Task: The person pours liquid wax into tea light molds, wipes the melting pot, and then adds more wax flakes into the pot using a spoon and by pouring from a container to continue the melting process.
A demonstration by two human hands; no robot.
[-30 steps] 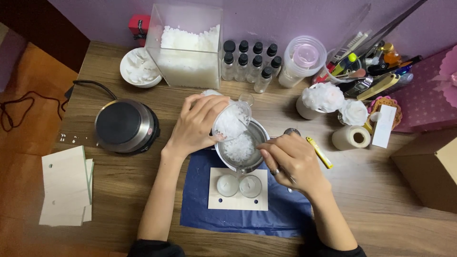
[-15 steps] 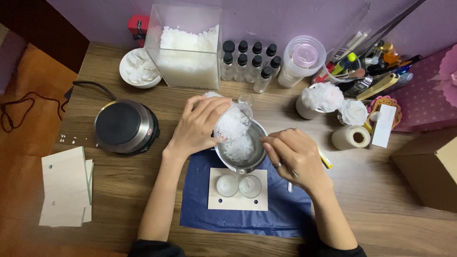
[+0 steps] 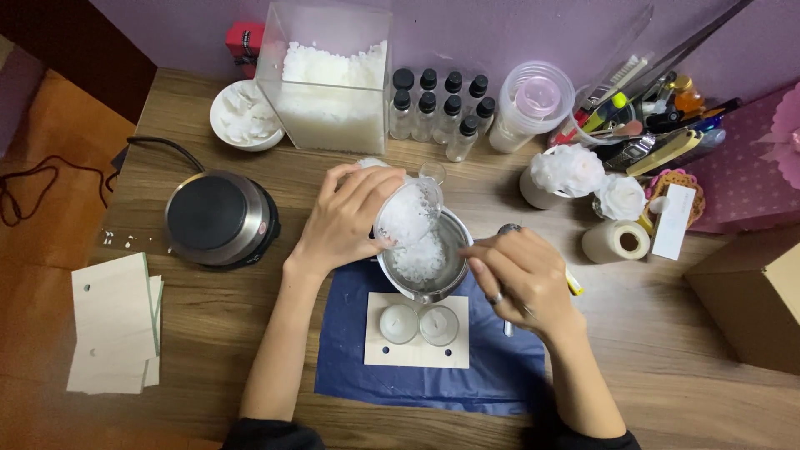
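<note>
While its fingers wrap around a clear cup (image 3: 407,212) of white flakes, the left hand (image 3: 343,221) tips it over a shiny metal pot (image 3: 423,257) in the middle of the frame. Closed fingers of the right hand (image 3: 525,279) pinch the pot's handle at its right side. Below sit two small glass cups (image 3: 418,325) on a pale board (image 3: 417,357) over a blue sheet (image 3: 350,350). At the upper middle stands a clear box (image 3: 325,79) of flakes. At the far right is a brown cardboard box (image 3: 750,292).
</note>
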